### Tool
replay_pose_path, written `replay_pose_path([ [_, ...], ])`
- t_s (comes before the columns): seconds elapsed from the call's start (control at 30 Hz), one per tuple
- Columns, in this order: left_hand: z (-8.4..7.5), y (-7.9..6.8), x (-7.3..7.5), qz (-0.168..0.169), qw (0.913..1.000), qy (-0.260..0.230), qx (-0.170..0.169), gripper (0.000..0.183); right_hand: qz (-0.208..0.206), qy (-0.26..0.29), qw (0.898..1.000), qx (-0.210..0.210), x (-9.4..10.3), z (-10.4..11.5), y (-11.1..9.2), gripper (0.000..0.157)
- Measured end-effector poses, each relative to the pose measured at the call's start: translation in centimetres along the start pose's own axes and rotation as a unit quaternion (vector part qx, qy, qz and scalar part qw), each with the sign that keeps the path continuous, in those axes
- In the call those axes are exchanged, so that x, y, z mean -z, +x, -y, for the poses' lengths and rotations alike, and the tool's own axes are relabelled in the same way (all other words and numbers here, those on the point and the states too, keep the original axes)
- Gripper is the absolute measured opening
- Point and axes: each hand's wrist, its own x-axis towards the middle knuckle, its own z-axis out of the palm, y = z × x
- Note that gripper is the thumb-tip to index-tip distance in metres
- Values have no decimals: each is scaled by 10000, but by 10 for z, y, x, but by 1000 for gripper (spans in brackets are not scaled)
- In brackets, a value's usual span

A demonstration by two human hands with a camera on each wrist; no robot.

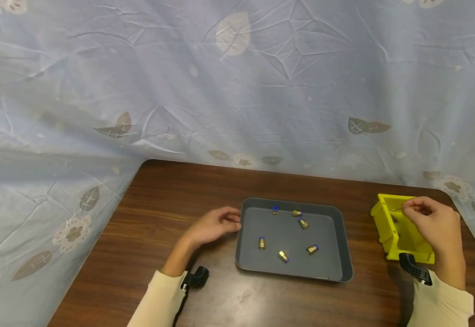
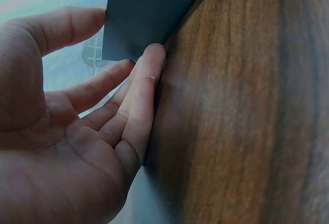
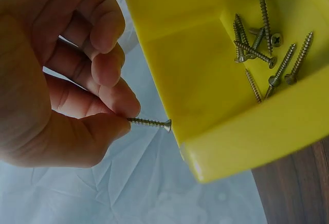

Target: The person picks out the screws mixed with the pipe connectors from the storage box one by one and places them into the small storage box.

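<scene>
My right hand (image 1: pixel 437 222) pinches a screw (image 3: pixel 150 123) between thumb and fingertips, its flat head pointing away from the hand. The hand hovers over the yellow bin (image 1: pixel 392 231); in the right wrist view the screw head overlaps the bin's edge. Several more screws (image 3: pixel 264 21) lie loose inside. At the left end of the grey tray (image 1: pixel 294 272), my left hand (image 1: pixel 212 225) touches the outer wall with loosely extended fingers (image 2: pixel 139 95) and thumb. Several brass push-in fittings with blue collars, such as one fitting (image 1: pixel 262 244), are spread over the tray floor.
A thin metal piece (image 1: pixel 322 278) lies along the tray's near wall. Brown wooden table (image 1: pixel 159 204) lies under everything. A patterned pale-blue cloth (image 1: pixel 237 91) hangs behind the table and down its left side. Each wrist wears a black camera mount (image 1: pixel 198 277).
</scene>
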Motion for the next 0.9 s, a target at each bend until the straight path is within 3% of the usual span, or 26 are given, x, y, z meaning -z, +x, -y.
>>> replay_pose_path([
  [0.43, 1, -1, -1, 29, 10000, -22, -10, 53, 330, -65, 9982, -488, 8, -4, -7, 22],
  [0.9, 5, -3, -6, -15, 9999, -29, 140, 52, 326, -20, 9992, -241, 7, 0, -12, 18],
])
